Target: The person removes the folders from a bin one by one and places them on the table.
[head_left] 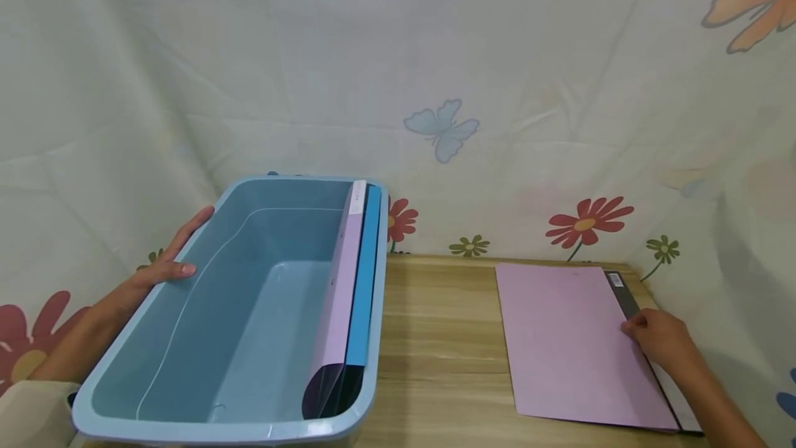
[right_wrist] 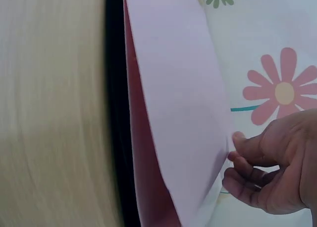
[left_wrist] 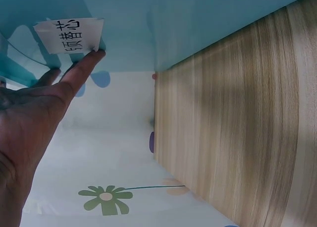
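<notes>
My left hand [head_left: 168,258] holds the left rim of a light blue plastic bin [head_left: 311,430], its thumb over the edge. In the left wrist view its fingers lie along the outer wall, by a white paper label [left_wrist: 72,35]. Inside the bin, against the right wall, a lilac file folder [head_left: 338,310] and a blue file folder [head_left: 363,289] stand on edge. A second lilac file folder [head_left: 562,348] lies on the table at the right. My right hand [head_left: 665,341] pinches its right edge, and its cover gapes in the right wrist view.
A dark strip with a white label [head_left: 616,280] shows along the right side of the lying folder. The wood-grain table [head_left: 441,337] runs between bin and folder. Behind hangs a pale curtain [head_left: 323,75] printed with flowers and butterflies.
</notes>
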The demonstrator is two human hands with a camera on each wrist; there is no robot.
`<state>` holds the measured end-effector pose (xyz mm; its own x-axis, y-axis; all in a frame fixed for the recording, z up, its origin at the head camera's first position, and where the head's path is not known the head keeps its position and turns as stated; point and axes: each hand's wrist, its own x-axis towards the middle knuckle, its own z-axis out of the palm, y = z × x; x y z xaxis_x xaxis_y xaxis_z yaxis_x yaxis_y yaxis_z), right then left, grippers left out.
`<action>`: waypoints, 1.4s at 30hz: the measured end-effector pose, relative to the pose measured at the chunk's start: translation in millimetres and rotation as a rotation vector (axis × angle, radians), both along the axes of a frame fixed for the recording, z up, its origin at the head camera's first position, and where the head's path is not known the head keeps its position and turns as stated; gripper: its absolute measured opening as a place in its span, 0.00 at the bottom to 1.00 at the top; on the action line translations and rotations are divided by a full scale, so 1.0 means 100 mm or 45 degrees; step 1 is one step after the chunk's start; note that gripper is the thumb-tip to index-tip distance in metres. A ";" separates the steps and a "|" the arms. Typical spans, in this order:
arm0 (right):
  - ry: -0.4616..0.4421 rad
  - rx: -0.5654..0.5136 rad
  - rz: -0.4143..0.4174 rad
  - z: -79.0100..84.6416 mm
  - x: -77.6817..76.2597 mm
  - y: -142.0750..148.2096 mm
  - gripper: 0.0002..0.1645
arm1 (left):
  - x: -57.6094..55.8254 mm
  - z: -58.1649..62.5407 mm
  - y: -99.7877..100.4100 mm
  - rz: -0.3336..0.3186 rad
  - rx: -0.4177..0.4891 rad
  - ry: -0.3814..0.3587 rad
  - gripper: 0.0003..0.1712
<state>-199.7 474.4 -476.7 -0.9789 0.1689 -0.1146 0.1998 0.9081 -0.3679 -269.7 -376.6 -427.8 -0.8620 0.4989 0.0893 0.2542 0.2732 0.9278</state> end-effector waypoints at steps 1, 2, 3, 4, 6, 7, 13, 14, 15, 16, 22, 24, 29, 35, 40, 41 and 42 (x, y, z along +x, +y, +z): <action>0.016 0.002 0.002 0.00 0.00 0.00 0.19 | 0.00 0.00 0.00 0.003 -0.007 0.000 0.55; 0.022 0.001 0.006 0.00 0.01 0.00 0.19 | 0.00 0.00 -0.01 0.006 -0.013 0.003 0.55; 0.023 0.004 0.010 0.01 0.01 0.00 0.20 | 0.00 0.00 -0.01 0.007 -0.019 0.004 0.55; 0.015 0.002 0.006 0.01 0.01 -0.01 0.21 | 0.00 -0.01 -0.01 0.008 -0.025 0.004 0.55; -0.014 -0.008 -0.013 0.01 0.01 -0.01 0.24 | 0.00 -0.01 -0.02 0.009 -0.035 -0.003 0.54; -0.031 -0.017 -0.028 0.02 0.00 -0.02 0.25 | 0.00 -0.01 -0.02 0.007 -0.033 -0.008 0.54; -0.029 -0.063 -0.086 0.05 -0.04 -0.08 0.31 | 0.00 -0.03 -0.01 0.002 0.005 -0.019 0.54; -0.012 -0.069 -0.086 0.05 -0.05 -0.09 0.32 | 0.00 -0.03 -0.01 0.003 0.008 -0.019 0.55; 0.009 -0.071 -0.084 0.06 -0.06 -0.10 0.32 | 0.00 -0.03 -0.02 0.002 0.014 -0.021 0.55; 0.032 -0.071 -0.085 0.07 -0.07 -0.12 0.31 | 0.00 -0.04 -0.02 0.000 0.018 -0.018 0.55; 0.127 -0.068 -0.095 0.16 -0.12 -0.23 0.31 | -0.01 -0.05 -0.02 0.007 0.012 0.004 0.55; 0.145 -0.070 -0.087 0.19 -0.13 -0.26 0.32 | -0.01 -0.05 -0.02 0.009 0.007 0.008 0.55; 0.182 -0.079 -0.033 0.24 -0.18 -0.32 0.33 | 0.01 -0.03 -0.01 -0.004 -0.008 0.005 0.55; 0.237 -0.084 0.032 0.28 -0.27 -0.48 0.27 | 0.05 0.02 0.01 -0.017 -0.037 -0.005 0.54; 0.268 -0.090 0.057 0.27 -0.33 -0.65 0.26 | 0.03 0.01 -0.01 -0.026 -0.026 -0.004 0.54; 0.257 -0.097 0.061 0.26 -0.34 -0.68 0.27 | 0.03 0.00 -0.02 -0.026 -0.027 -0.005 0.54; 0.240 -0.110 0.059 0.27 -0.34 -0.71 0.28 | 0.03 0.00 -0.02 -0.027 -0.031 -0.007 0.54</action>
